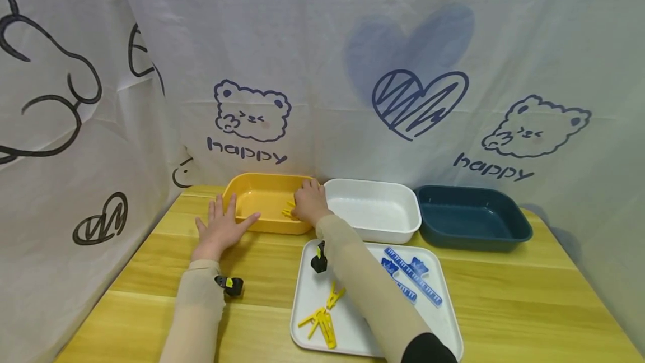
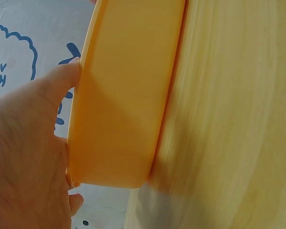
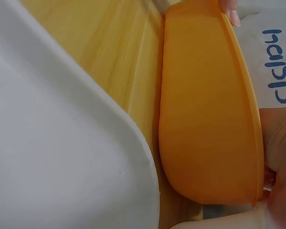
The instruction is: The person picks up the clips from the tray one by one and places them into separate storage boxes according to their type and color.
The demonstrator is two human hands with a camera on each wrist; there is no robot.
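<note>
From where I stand, the left hand (image 1: 221, 231) is spread wide, fingers straight and thumb resting along the rim of the yellow bin (image 1: 274, 227), probably to keep it from sliding while the other hand works inside. The right hand (image 1: 311, 203) bends down over the bin's far end from there, and a yellow clip (image 1: 288, 213) pokes out beside its thumb side, within the bin. Whether those fingers pinch it or it simply lies next to them, I cannot tell; the bin wall screens them in the right wrist view. Just right of that hand stands the white bin (image 1: 375, 234), then the dark blue bin (image 1: 473, 242), perhaps lined up for easy reach. Below the right hand, under its forearm, the white tray (image 1: 350, 326) sits close, with more yellow clips (image 1: 328, 329) and blue ruler-like strips (image 1: 413, 277). The sleeve covers the tray's middle, and one strip is partly hidden by it.
</note>
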